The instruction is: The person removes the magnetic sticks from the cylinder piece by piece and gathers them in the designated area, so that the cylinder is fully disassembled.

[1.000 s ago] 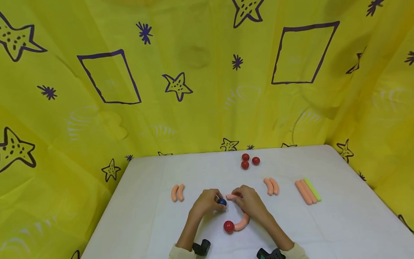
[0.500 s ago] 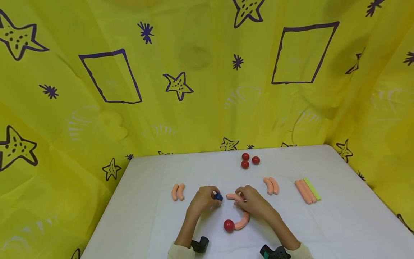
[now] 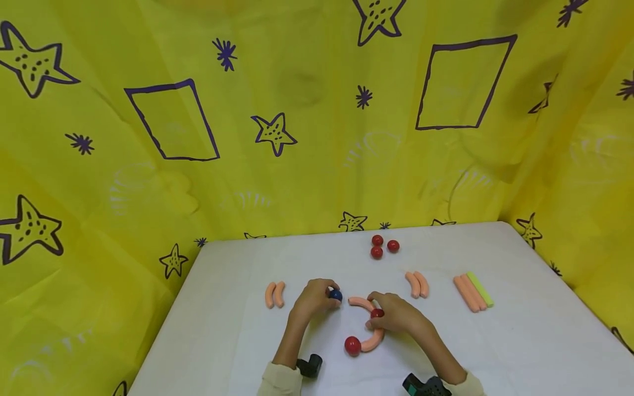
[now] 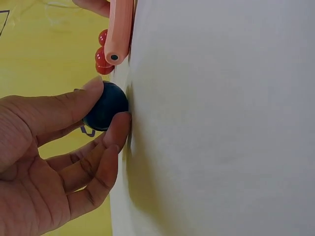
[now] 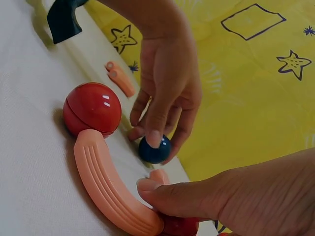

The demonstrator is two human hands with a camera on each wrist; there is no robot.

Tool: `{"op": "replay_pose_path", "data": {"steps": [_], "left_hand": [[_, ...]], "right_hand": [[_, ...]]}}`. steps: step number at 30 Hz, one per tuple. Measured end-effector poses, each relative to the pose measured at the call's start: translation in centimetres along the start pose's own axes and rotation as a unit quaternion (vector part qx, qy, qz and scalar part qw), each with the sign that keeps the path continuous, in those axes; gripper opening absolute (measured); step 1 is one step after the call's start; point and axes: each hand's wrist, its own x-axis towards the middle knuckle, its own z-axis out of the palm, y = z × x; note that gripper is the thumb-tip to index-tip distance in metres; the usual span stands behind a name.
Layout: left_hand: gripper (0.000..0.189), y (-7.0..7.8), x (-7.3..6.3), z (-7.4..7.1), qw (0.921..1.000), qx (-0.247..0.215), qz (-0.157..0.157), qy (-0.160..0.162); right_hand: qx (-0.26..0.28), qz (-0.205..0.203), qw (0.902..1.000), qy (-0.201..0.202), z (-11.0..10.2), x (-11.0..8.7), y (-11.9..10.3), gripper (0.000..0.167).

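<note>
In the head view my left hand [image 3: 312, 300] pinches a dark blue ball [image 3: 335, 296] between thumb and fingers. The left wrist view has this ball [image 4: 106, 106] beside the white tabletop, apart from the dark-dotted end of a curved pink rod [image 4: 119, 32]. My right hand [image 3: 400, 314] holds a red ball [image 3: 377, 313] between thumb and fingers. That ball sits between an upper curved pink rod [image 3: 360, 302] and a lower curved pink rod [image 5: 110, 187]. Another red ball [image 5: 92, 109] touches the lower rod's free end. Fingers partly hide the held red ball.
Three loose red balls [image 3: 377, 252] lie at the back of the white table [image 3: 238, 269]. Pairs of curved pink rods lie left [image 3: 274, 295] and right [image 3: 417, 284]. Two straight pink rods [image 3: 468, 292] and a green rod [image 3: 480, 289] lie farther right. A yellow patterned curtain [image 3: 307, 181] stands behind.
My left hand has moved the blue ball slightly away from me and back from the upper rod's end. My right hand has shifted from the upper curved rod to the middle red ball, now visible.
</note>
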Motion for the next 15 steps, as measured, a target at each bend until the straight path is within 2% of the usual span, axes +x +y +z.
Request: {"op": "replay_pose_path", "data": {"steps": [3,7,12,15], "left_hand": [[0.029,-0.1,1.4,-0.2,0.9999,-0.003,-0.01,-0.009],[0.03,0.0,4.1,-0.4,0.9995,-0.018,-0.017,-0.02],[0.033,-0.3,7.1,-0.1,0.9967,-0.06,-0.042,-0.037],[0.033,-0.5,8.5,0.1,0.9958,-0.066,-0.051,-0.038]], "right_hand": [[0.006,0.002,1.0,-0.008,-0.1,0.1,0.1,0.047],[0.009,0.002,0.9999,-0.007,-0.4,0.3,0.2,0.05],[0.01,-0.013,0.9998,-0.015,-0.4,0.4,0.4,0.051],[0.013,-0.03,0.9992,-0.021,-0.3,0.4,0.6,0.053]]}}
